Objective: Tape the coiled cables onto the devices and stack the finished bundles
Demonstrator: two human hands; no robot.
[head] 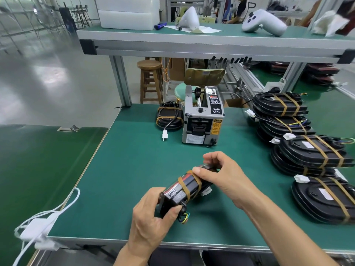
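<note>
I hold a black device [178,194] on its edge above the green table [124,160], with two brown tape strips wrapped around it and its coiled cable. My left hand [151,215] grips its near end, where coloured wire tips stick out. My right hand [217,173] curls over the far end, thumb pressing on the tape. A grey tape dispenser [201,120] stands behind. One taped bundle [169,118] lies left of the dispenser. Stacks of taped bundles [307,150] fill the right side.
A white cable and adapter [38,227] hang off the table's left front corner. An upper shelf [192,39] carries white objects. A wooden stool [149,81] and a chair stand behind the table. More dark units lie on the far right bench.
</note>
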